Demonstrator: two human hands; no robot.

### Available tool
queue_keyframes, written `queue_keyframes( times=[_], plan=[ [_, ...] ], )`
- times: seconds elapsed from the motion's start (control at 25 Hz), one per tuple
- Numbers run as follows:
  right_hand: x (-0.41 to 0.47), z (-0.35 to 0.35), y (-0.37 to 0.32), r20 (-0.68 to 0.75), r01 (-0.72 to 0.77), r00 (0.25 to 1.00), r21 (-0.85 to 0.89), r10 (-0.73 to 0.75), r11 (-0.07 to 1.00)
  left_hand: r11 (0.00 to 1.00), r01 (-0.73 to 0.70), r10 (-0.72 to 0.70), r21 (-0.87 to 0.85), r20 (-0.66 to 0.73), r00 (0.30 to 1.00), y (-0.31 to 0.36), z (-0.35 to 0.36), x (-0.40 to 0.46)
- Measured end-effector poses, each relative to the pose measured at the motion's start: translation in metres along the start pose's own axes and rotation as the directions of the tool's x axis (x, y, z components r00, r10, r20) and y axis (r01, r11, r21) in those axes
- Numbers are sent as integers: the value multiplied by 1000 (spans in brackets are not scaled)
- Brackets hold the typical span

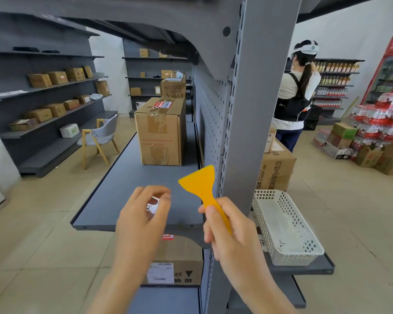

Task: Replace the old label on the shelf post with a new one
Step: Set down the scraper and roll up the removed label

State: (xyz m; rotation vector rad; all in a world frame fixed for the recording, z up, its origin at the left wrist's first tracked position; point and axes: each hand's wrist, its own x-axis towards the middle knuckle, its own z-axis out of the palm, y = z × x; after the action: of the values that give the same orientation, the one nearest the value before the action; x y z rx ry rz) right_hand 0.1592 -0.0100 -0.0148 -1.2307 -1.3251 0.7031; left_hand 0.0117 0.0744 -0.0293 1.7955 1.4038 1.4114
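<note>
The grey shelf post (252, 123) rises in the middle of the view; its visible face shows no label. My right hand (232, 232) grips the handle of a yellow plastic scraper (202, 182), whose wide blade points up, just left of the post. My left hand (143, 214) hovers over the grey shelf board (123, 189), with its fingers curled around a small crumpled white label (153, 206) that has dark print. The label is blurred and partly hidden by the fingers.
A tall cardboard box (160, 132) stands further back on the shelf board. A white perforated basket (286, 225) sits on the shelf right of the post. Another box (175, 261) lies on the shelf below. A person with a backpack (297, 94) stands behind, right.
</note>
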Motion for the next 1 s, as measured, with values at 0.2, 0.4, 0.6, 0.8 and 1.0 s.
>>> queue_keyframes(
  times=[0.2,0.4,0.6,0.8,1.0],
  plan=[
    [37,41,1,56,71,997,-340,-55,938,826,-55,7,561,88,996,-55,-3,28],
    [93,73,26,30,-75,994,-492,103,867,814,-25,-49,580,112,992,-57,-15,44],
    [115,91,44,-45,-150,986,-651,159,744,761,-174,34,626,228,973,-64,-31,56],
    [120,95,50,-69,-140,989,-734,131,664,730,-224,14,646,313,950,-67,-34,69],
    [126,90,55,-53,-122,990,-777,128,617,660,-352,89,664,396,914,-69,-41,53]
  ],
)
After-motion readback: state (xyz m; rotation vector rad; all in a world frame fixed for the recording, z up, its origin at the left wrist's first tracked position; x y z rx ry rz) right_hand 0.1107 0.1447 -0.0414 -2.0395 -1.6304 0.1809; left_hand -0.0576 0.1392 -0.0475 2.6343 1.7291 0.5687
